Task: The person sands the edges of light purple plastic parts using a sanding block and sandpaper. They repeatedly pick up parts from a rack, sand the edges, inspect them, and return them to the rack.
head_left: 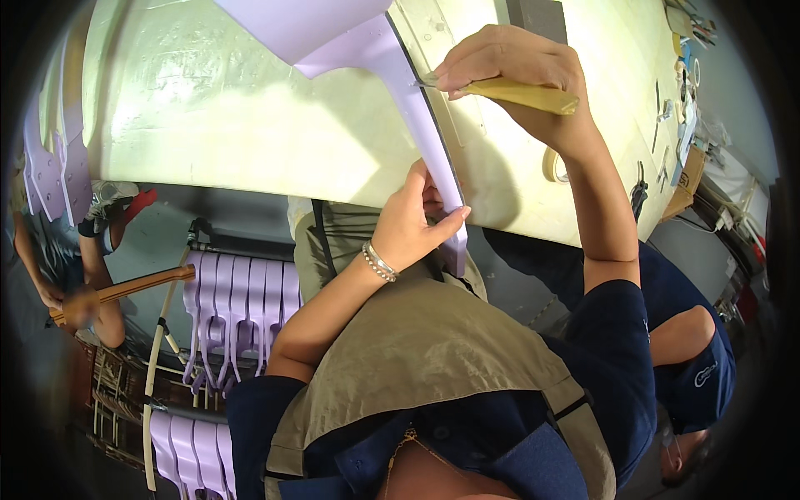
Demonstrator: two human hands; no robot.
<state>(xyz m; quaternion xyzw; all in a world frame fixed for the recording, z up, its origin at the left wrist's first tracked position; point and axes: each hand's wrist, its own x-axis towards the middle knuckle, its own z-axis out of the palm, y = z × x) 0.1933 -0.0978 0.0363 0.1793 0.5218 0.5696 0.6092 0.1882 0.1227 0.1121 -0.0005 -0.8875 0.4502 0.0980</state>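
A long lilac plastic part [410,117] slants over the table edge, its narrow end toward me and its broad end at the top of the view. My left hand [410,218] is closed around the narrow end, thumb on the near face. Pinched in my right hand [525,67] is a yellow-handled blade tool [527,95]. Its thin metal tip meets the part's right side, about midway along. A dark line runs down that same side. The fingers of my right hand partly hide the front of the handle.
The pale-covered table [200,125] spreads ahead. On it are a grey block [537,18], a tape roll [553,166] and a black-handled tool [639,193]. Similar lilac parts [242,292] hang on a rack at left. One person [92,292] is at far left, another [696,358] close at right.
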